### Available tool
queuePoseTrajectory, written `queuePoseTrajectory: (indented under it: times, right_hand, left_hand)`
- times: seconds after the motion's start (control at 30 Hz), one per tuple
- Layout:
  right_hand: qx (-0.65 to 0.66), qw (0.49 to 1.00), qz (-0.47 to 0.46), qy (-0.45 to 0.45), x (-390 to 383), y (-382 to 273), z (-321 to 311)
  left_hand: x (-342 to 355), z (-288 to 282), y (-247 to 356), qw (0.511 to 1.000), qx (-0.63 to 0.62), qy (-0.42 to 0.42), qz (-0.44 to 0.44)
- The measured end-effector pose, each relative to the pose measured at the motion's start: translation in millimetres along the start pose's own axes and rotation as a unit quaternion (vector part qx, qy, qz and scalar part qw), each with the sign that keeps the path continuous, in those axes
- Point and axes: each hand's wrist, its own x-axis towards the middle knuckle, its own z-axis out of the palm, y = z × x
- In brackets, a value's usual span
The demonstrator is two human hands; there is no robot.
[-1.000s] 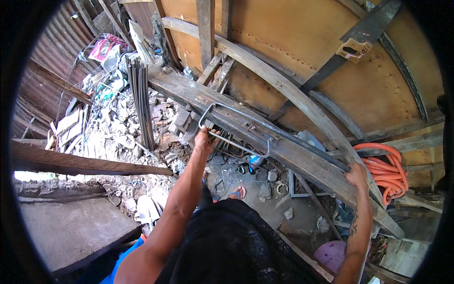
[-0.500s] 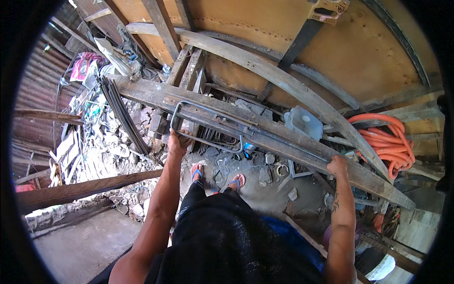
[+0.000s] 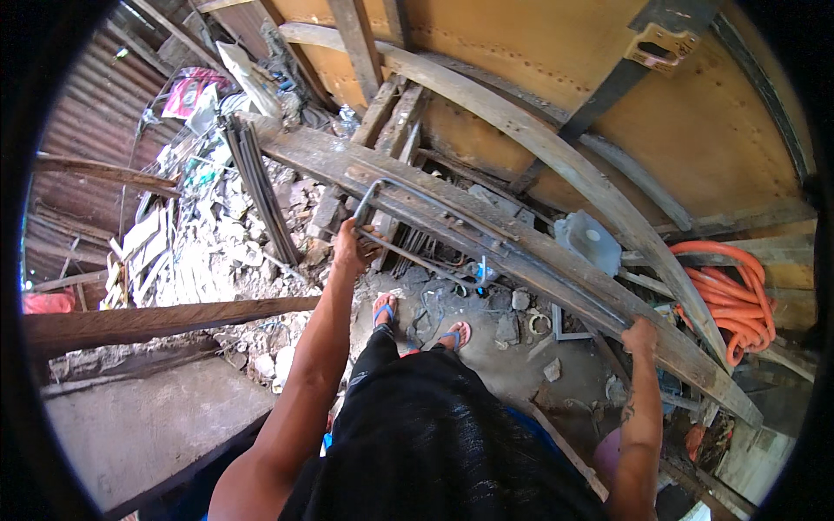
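Note:
My left hand is closed on a bent steel rod, a long open loop lying on a weathered wooden beam. Small metal pegs stand on the beam beside the rod. Along the beam's right part runs a straight dark metal bar, with my right hand closed round its end. Left of my left hand a bundle of thin steel rods leans over rubble.
A curved timber crosses before plywood panels, where a handsaw hangs. Orange hose coils and a plastic jug lie right. Broken rubble, a concrete slab and a rough plank are left.
The view dipped toward my feet and shifted back slightly, moving the scene within the frame. Both hands still grip the metal; any movement of the rod on the beam is too small to tell.

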Motion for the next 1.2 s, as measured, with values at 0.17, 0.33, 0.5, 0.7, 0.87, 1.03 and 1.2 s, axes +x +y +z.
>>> queuePoseTrajectory:
  times: [0.17,0.33,0.5,0.7,0.87,1.03,1.2]
  right_hand:
    - [-0.069,0.989,0.048,-0.119,7,-5,-12]
    - [-0.048,0.992,0.065,-0.095,3,-7,-16]
    - [-0.037,0.994,0.054,-0.084,-1,-4,-9]
    - [-0.027,0.996,0.040,-0.071,3,5,-1]
    - [-0.066,0.994,0.007,-0.086,8,9,-1]
    - [-0.015,0.995,0.021,-0.095,5,7,-4]
    - [-0.001,0.998,0.014,-0.063,2,6,-1]
  left_hand:
    - [8,-6,13,0.999,0.028,-0.018,-0.042]
    - [32,-4,16,0.992,0.104,0.007,0.071]
    - [41,7,15,0.997,0.042,-0.047,0.051]
    - [32,15,22,0.998,0.032,0.007,0.061]
    - [30,19,23,0.995,0.053,0.043,0.066]
    - [28,19,22,0.994,0.064,0.048,0.080]
    - [28,19,22,0.994,0.066,0.041,0.083]
